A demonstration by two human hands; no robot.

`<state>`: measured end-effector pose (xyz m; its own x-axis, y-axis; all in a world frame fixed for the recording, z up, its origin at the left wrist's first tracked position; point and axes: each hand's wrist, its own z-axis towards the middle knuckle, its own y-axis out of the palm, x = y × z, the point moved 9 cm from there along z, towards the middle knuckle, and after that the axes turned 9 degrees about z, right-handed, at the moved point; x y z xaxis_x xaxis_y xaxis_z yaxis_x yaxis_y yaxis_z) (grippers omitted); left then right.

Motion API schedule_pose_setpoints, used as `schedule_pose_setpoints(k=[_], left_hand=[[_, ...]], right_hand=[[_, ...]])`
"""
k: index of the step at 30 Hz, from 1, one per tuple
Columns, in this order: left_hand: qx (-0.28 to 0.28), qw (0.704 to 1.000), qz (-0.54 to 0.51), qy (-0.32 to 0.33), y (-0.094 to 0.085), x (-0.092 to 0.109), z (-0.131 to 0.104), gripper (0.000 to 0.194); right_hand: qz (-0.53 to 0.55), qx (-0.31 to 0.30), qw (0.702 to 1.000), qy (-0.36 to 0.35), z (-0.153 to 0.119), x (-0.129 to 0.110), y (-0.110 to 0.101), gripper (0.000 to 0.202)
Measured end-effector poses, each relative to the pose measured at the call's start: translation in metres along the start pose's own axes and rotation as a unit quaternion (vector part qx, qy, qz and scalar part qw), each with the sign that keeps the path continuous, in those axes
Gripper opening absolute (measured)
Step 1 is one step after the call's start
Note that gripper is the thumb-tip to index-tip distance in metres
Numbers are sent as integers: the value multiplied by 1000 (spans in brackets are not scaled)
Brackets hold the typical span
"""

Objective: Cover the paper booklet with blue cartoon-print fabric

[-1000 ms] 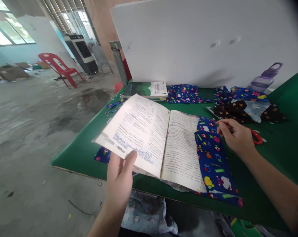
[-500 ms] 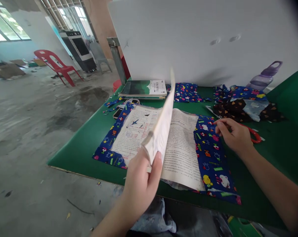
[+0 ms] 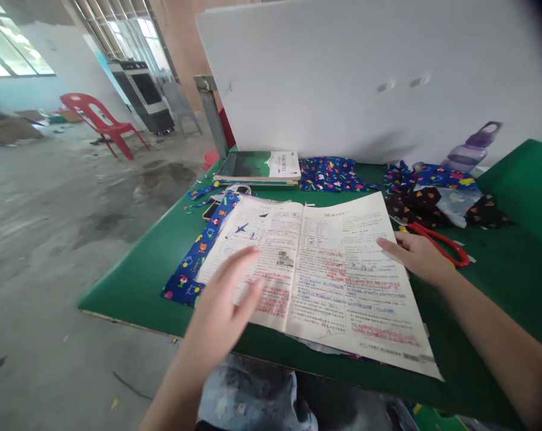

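An open book (image 3: 320, 257) with printed pages and red and blue handwriting lies before me. Blue patterned fabric (image 3: 187, 276) sticks out from under its left side. My left hand (image 3: 219, 308) hovers over the lower left page, its thumb and fingers apart and slightly blurred, holding nothing. At the book's right edge, my right hand (image 3: 421, 256) has its thumb on top of the page and its fingers beneath, gripping the edge. Scissors with red handles (image 3: 450, 246) lie just behind that hand, partly hidden.
Stacked books (image 3: 257, 166) and folded blue fabric (image 3: 328, 173) lie along the back of the green table (image 3: 131, 272). Fabric scraps (image 3: 414, 206) and a purple bottle (image 3: 471, 149) stand at the back right. A phone (image 3: 211, 209) lies left of the book. A white board (image 3: 315, 78) rises behind.
The raised pages have come down to the right and now cover the fabric flap there. My left hand has let go and moved left. My right hand now grips the page edge.
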<state>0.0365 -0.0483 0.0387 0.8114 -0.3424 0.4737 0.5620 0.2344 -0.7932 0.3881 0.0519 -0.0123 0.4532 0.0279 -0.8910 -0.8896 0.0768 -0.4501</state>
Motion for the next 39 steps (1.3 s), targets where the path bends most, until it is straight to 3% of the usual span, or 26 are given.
schedule_pose_setpoints(k=[3,6,9,11,14,19,25,27,30,32,34,37,39], left_hand=[[67,991,83,-75,-28,-65,-5,40],[79,971,137,-179,-49,-127,-18,43],[30,958,131,-252,-53,-165,-30,46],[14,960,49,-276,-52,-174,-33,44],[56,940,-122,-315,-50,-175,-35,44],[69,847,-391,-353,-25,-166,-39,45],[43,782,-468,-410,-7,-158,-48,41],[57,766,-491,-410,-6,-151,-48,39],[97,775,-489,-388,-10,-140,-49,38],[85,793,-469,-379,-7,-135,-50,37],[61,832,-400,-379,-5,-134,-54,37],[31,912,-193,-362,-13,-132,-54,35],[20,941,-78,-330,-19,-123,-48,32]], right_hand=[[-14,-64,995,77,-3,10,11,26],[39,-52,993,102,-4,12,11,22],[106,-61,985,123,-5,15,16,17],[121,-60,982,135,-6,17,17,16],[120,-66,979,148,-6,20,18,20],[125,-66,978,155,-4,24,17,26],[149,-70,972,170,-7,23,19,27],[172,-78,966,175,-9,22,21,26],[189,-67,962,184,-10,23,22,28],[197,-62,959,195,-10,25,24,31],[206,-69,955,200,-10,27,27,34],[200,-80,960,180,-8,25,29,35],[192,-80,964,168,-8,23,29,35]])
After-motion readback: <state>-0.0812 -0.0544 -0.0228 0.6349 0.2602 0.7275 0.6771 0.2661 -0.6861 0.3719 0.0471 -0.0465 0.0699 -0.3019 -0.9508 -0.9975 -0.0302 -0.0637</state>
